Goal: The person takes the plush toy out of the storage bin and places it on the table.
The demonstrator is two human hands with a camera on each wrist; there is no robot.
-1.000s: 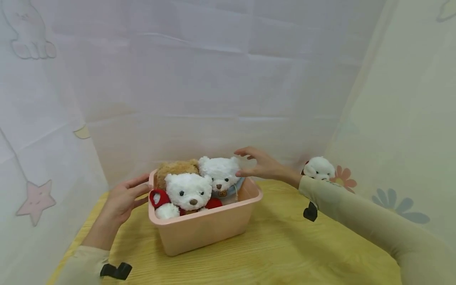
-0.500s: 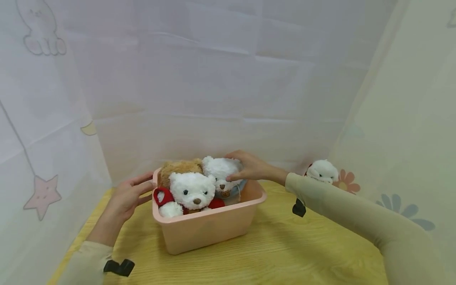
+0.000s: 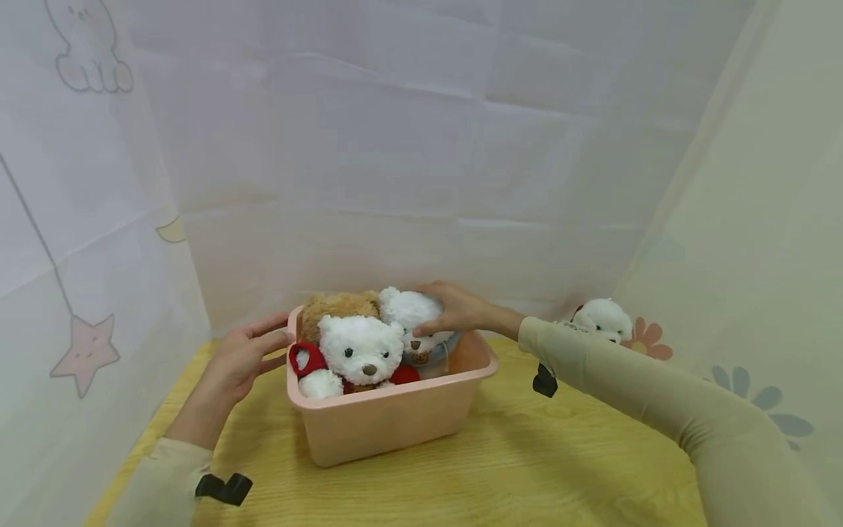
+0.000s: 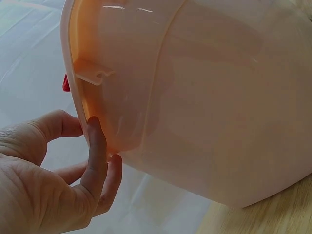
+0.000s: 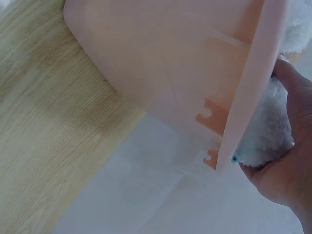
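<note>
Gripping white bear (image 3: 410, 311) by head, right hand (image 3: 454, 309) curls over it at centre of frame, bear sitting inside pink bin (image 3: 388, 417) on counter (image 3: 500, 468). Left hand (image 3: 240, 356) relaxed, straight fingers (image 4: 97, 146) touching bin's left rim. Second white bear (image 3: 356, 353), red outfit, sits lower left of first.

the table (image 3: 500, 468) has a light wood-grain top. a pink bin (image 3: 395, 417) stands directly on it, near the back edge and left of centre, with its base flat on the wood. a white bear (image 3: 602, 320) sits at the far right corner against the curtain; its contact with the tabletop is hidden behind a sleeve.
</note>
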